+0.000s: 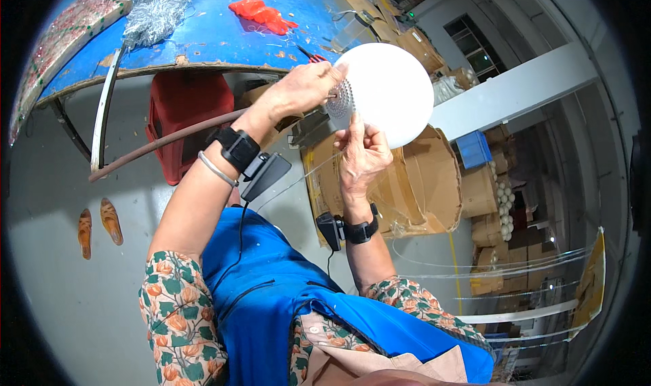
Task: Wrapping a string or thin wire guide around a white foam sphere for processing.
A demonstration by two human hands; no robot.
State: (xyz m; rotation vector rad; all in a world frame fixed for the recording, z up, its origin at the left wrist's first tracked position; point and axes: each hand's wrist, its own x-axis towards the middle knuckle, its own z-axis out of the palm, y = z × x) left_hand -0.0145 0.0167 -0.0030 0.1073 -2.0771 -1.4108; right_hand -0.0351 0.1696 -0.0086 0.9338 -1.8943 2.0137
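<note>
- Two hands: left hand (305,88) at twelve o'clock, right hand (365,159) at two
- One white round piece (397,94), one o'clock
- Two black wristbands (237,150), ten and five o'clock
- One bangle (215,170), nine o'clock
- Two sandals (110,221), nine o'clock
- One red stool (193,108), ten o'clock

Round piece (397,94): plain white, grey dotted patch (341,107). Bench top (210,27): blue, worn tan spots. Plastic bag (261,14): red. Strand bundle (157,13): silver. Stool (183,111): red. Apron (254,271): blue. Sleeves (178,311): pale, orange flowers, green leaves. 2 shoes (110,221): orange-brown. Wrist straps (239,149): black.
</note>
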